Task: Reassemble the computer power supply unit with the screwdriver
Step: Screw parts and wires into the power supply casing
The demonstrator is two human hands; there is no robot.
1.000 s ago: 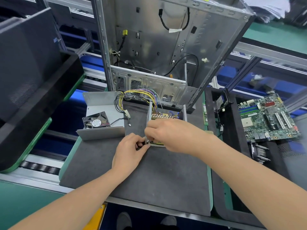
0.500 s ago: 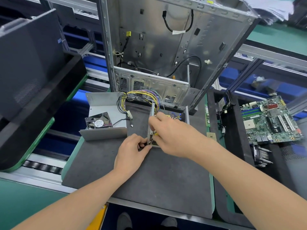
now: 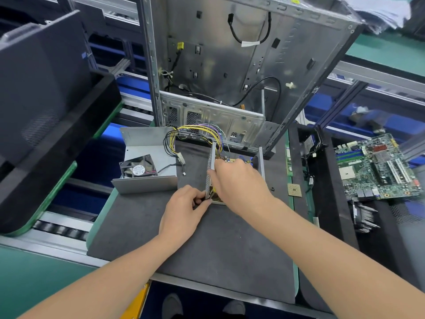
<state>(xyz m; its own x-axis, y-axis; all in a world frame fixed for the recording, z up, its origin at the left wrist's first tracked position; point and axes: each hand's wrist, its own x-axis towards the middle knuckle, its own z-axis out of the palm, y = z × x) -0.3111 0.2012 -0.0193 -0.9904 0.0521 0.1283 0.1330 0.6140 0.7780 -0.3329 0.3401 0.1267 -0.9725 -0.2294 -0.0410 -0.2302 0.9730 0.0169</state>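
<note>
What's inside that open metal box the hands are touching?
Yellow and purple wires run into the open metal box, and a strip of circuit board shows at its far end. The right hand covers the rest.

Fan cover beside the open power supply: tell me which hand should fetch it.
Left, probably. The fan cover lies on the left hand's side, close by; the right hand is across the power supply base, over its inside.
</note>
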